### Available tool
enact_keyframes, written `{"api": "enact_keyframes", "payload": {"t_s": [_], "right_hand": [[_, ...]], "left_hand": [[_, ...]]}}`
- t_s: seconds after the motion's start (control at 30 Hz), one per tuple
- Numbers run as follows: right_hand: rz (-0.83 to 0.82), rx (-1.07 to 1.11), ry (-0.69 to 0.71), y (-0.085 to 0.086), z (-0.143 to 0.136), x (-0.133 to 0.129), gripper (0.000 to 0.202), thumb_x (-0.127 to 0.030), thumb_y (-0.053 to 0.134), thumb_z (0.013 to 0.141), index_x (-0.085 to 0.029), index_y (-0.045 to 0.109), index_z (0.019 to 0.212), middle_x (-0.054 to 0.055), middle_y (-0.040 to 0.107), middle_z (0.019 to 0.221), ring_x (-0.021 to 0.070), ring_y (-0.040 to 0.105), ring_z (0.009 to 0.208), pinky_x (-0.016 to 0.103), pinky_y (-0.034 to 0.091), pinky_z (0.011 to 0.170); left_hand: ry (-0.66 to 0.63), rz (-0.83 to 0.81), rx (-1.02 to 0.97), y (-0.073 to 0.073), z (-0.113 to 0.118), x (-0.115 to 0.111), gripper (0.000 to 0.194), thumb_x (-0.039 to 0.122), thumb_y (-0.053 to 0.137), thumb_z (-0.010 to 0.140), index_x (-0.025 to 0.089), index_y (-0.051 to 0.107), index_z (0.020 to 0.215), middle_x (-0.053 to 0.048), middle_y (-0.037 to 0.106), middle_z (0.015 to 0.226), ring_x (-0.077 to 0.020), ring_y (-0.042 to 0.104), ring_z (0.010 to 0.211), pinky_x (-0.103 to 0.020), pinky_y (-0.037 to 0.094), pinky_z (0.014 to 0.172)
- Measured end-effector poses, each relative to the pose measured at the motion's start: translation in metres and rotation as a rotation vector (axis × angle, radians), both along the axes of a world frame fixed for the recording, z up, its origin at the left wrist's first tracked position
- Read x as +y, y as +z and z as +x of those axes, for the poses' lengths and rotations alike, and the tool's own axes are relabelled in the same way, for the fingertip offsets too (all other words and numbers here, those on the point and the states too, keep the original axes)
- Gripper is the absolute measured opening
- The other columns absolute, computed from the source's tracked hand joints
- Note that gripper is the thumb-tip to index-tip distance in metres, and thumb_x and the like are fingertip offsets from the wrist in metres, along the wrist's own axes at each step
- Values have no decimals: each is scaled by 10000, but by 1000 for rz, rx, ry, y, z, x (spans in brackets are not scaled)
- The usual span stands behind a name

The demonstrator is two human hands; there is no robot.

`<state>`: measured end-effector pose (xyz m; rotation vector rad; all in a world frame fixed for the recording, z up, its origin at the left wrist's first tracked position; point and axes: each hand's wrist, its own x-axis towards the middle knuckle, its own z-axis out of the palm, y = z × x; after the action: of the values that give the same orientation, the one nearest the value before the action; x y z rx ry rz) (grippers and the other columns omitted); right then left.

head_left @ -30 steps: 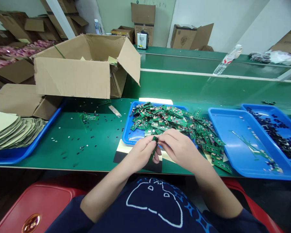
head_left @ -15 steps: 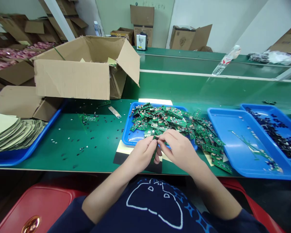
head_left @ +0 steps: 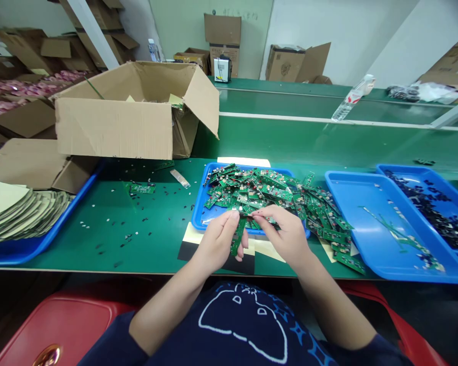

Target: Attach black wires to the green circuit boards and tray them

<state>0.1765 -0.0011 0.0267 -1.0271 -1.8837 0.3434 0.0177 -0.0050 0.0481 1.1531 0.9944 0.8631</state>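
Observation:
My left hand [head_left: 218,238] is closed round a narrow green circuit board [head_left: 237,238], thumb on top, with the board's lower end showing below the thumb. At the board's upper end sits a small dark part. My right hand [head_left: 284,231] pinches thumb and forefinger together beside that end; what lies between the fingertips is too small to make out. Just beyond both hands, a blue tray [head_left: 199,201] carries a heap of green circuit boards [head_left: 252,188], which spills over its right side onto the table.
To the right stand a blue tray [head_left: 351,203] with a few thin strips and small bits, and another blue tray [head_left: 385,169] of black parts. A large cardboard box [head_left: 114,127] stands back left. Stacked paper sheets [head_left: 19,213] lie far left. Small dark and white bits dot the green table [head_left: 145,244].
My hands have drawn slightly apart, the left shifting a little left and the right a little right and lower. More of the held circuit board now shows below my left thumb.

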Motion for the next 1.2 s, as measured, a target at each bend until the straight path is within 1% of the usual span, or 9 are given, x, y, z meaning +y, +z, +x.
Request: {"api": "enact_keyframes", "payload": {"t_s": [0.23,0.43,0.53,0.6,0.67,0.77,0.87,1.0,1.2], "right_hand": [[131,-171,88,5,12,6,115,-181,535,867,-168,636,921,67,681,816,169,621,763,333,528,712],[266,-229,41,7,11,11,145,-140,515,859,-208,640,831,28,650,771,156,604,742,422,495,860],[315,-218,3,7,5,9,226,-109,483,853,-241,611,984,58,637,967,195,614,918,474,472,912],[328,-146,-103,8,4,4,380,-114,494,835,-240,500,1194,114,576,1141,255,556,1083,511,469,911],[388,-32,-221,10,4,-2,520,-115,507,813,-244,381,1301,139,557,1165,292,539,1109,528,492,860],[458,80,-217,9,4,-11,427,-92,507,794,-271,486,1181,91,640,946,257,634,868,438,549,671],[251,61,-100,5,1,-14,227,-140,552,795,-217,581,1006,70,657,819,199,630,699,349,540,575],[91,102,-68,3,-6,-10,82,-180,552,815,-190,605,877,65,655,786,181,629,703,337,540,623],[252,87,-33,-5,-3,-7,144,-91,543,797,-205,626,827,70,662,806,191,645,770,339,550,663]], "left_hand": [[-34,39,67,-1,-6,2,328,403,380,890,139,494,732,30,548,493,-70,472,335,-177,408,338],[-373,61,141,-8,-13,2,416,445,331,906,129,544,741,17,533,488,-63,450,341,-166,360,345],[-493,121,191,-9,-16,5,451,450,318,914,135,532,674,10,532,524,-64,468,395,-180,381,405],[-454,186,205,-9,-17,7,442,426,301,926,134,565,724,9,529,569,-74,485,453,-200,410,464],[-321,293,229,-9,-18,9,394,385,297,935,140,604,911,0,543,655,-98,516,563,-233,453,566],[-175,470,292,-9,-20,11,369,321,315,938,201,486,1242,-39,587,871,-150,548,814,-319,466,794],[-192,605,383,-10,-23,12,407,281,390,921,281,400,1328,-68,562,1093,-192,510,1014,-385,420,920],[-220,745,470,-12,-23,11,450,218,452,894,321,393,1328,-71,514,1112,-194,497,1039,-382,439,904],[-150,818,550,-15,-18,10,397,209,464,889,284,463,1278,-56,544,977,-170,544,897,-315,492,783]]}}
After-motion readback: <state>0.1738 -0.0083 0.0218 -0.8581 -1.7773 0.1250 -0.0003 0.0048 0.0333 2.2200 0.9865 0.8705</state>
